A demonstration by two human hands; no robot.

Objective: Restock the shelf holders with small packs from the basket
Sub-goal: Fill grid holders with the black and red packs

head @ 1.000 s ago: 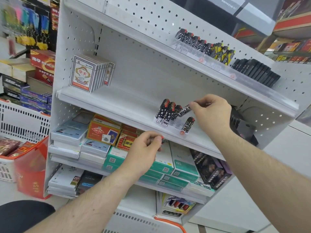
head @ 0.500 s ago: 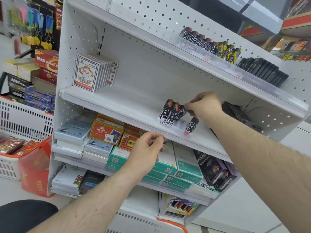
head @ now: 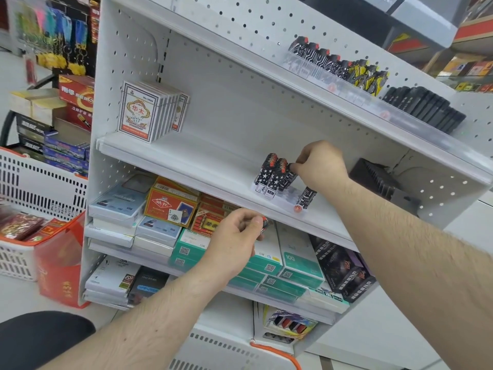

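On the middle shelf a clear holder carries small patterned packs. Two star-patterned packs stand at its left end. My right hand pinches the top of a third dark pack standing right behind them in the holder. One more black-and-white pack stands apart at the holder's right end. My left hand hovers below the shelf edge and grips another small pack, of which only the red-tipped end shows.
White card boxes stand at the shelf's left. The upper shelf carries rows of patterned packs and black packs. Below lie stacked boxes. A white-and-orange basket sits at the left, another basket below.
My right hand has lowered the tilted dark pack until it stands upright behind the two star packs. My left hand has stayed in place, holding its pack.
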